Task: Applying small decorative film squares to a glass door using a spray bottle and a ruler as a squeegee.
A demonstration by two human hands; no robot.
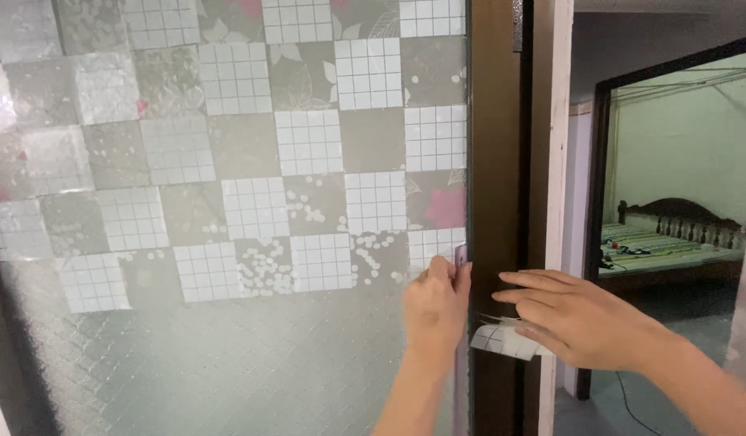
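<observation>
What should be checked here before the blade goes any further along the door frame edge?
1. Left hand grips the small blade at the glass edge: ok.
2. Right hand flat on the loose film strip against the brown door frame: ok.
3. Right fingers apart from the blade: ok, though near.
4. Patterned window film lies smooth above: ok.
5. Bottom edge of the film even: not ok, stepped.
6. Blade tip exposed: cannot tell.
</observation>
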